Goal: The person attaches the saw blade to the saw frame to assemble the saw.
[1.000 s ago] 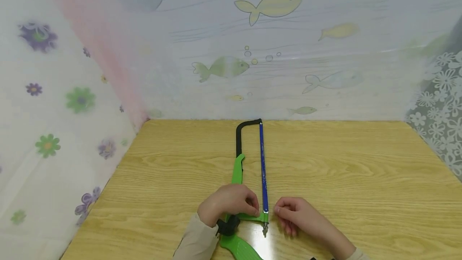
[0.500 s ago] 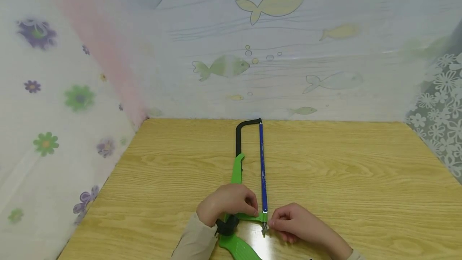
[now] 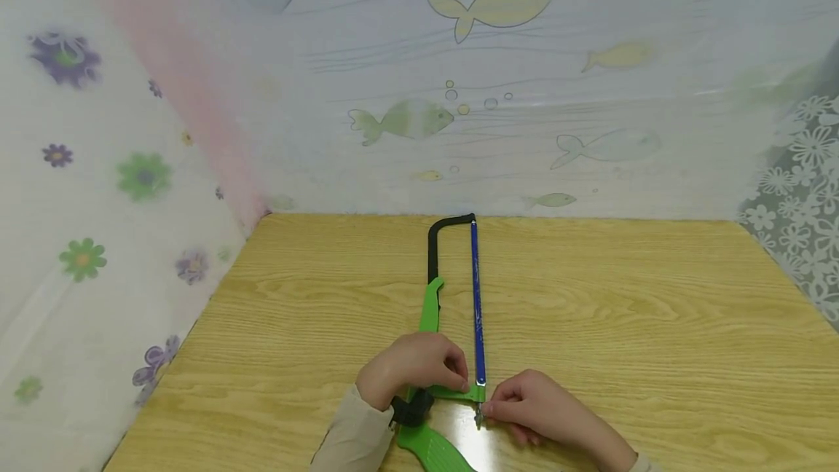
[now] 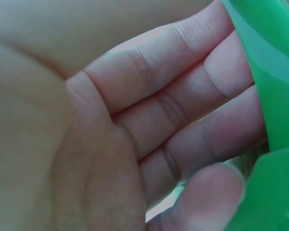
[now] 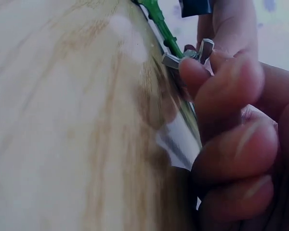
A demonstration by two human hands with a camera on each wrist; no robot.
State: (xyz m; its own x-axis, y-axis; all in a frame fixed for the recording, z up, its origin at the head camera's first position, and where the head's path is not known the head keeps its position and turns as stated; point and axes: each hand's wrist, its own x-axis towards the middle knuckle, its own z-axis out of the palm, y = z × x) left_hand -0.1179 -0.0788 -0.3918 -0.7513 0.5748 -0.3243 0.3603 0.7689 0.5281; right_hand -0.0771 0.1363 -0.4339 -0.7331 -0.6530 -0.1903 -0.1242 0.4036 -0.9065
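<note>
A hacksaw (image 3: 429, 308) with a green and black frame lies on the wooden table, its far end near the wall. Its blue blade (image 3: 478, 297) runs along the right side. My left hand (image 3: 414, 366) holds the green frame near the handle; in the left wrist view its fingertips and thumb meet the green plastic (image 4: 274, 72). At the blade's near end sits a metal wing nut (image 3: 479, 417). My right hand (image 3: 540, 408) pinches it between thumb and fingertips, with the metal wings (image 5: 206, 49) sticking out past them in the right wrist view.
The saw's green handle (image 3: 435, 450) points toward the front edge. A black strap (image 3: 413, 409) is on my left wrist. A sheet printed with fish (image 3: 505, 137) hangs behind the table (image 3: 623, 297), and a flowered sheet (image 3: 98, 202) covers the left side.
My right hand has moved left and slightly toward me, from beside the blade's end onto the wing nut. My left hand keeps its hold on the hacksaw, which stays in place.
</note>
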